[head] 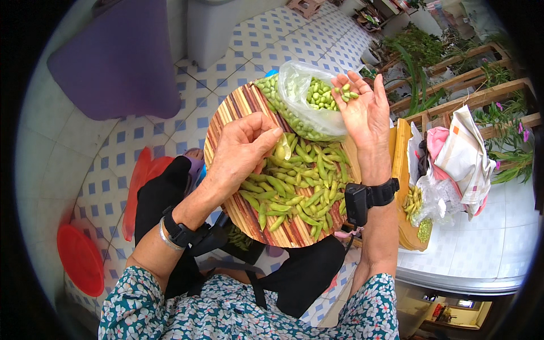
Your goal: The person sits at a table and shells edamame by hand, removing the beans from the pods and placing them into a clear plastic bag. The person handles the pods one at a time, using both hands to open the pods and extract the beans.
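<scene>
My left hand [240,155] pinches a pale green pod shell [282,148] between thumb and fingers, over the round striped wooden board [238,216]. Many green soybean pods [297,178] lie spread on that board. My right hand [361,106] is palm up, its fingers slightly curled, with several shelled green soybeans [347,93] resting on them. Beside its fingertips stands a clear plastic bag [293,85], its mouth spread and many shelled beans [318,94] inside. The bag rests on the far part of the board.
A yellow wooden surface [399,165] at right bears cloths [463,157], a plastic bag and pods. A red basin [80,260] and a red plastic bag [142,187] are at left. A large purple object [123,59] stands at upper left; potted plants and wooden rails [476,102] line the upper right.
</scene>
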Available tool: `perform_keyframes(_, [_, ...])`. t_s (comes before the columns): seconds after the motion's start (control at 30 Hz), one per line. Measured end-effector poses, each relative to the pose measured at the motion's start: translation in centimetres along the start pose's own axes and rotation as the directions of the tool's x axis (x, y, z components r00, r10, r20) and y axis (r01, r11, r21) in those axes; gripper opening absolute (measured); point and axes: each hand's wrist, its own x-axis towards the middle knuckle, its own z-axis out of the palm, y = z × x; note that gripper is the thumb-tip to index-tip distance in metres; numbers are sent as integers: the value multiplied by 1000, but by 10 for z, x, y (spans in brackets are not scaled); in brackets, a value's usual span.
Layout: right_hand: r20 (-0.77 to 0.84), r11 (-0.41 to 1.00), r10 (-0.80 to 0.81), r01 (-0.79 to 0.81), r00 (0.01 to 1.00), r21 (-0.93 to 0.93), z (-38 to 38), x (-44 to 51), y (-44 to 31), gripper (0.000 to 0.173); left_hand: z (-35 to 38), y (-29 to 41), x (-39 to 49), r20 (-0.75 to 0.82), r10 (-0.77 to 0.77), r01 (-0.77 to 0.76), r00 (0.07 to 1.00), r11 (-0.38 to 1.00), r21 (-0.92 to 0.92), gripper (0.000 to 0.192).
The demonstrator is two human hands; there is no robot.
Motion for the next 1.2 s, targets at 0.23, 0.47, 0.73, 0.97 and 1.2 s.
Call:
perform_keyframes(0.23, [58,996,-58,62,997,-71,11,-9,1,46,-2,4,0,44,37,-42,998,994,97,17])
perform_keyframes(0.47, [210,996,-85,78,974,43,4,-41,-24,25,-9,7,-10,292,133,-211,947,944,252,17])
perform_keyframes(0.73, [192,850,-190,259,963,-458,-10,-55,12,19,-8,-2,-28,429,51,-188,902,941,282,17])
perform_keyframes(0.97, [-42,935,-283,265,958,-235,2,-12,19,35,-9,12,-35,674,-115,-110,730,953,282,14])
perform_keyframes(1.2, [316,896,-319,393,894,-207,-17,-2,16,29,-18,7,-41,843,-266,-254,467,873,416,13])
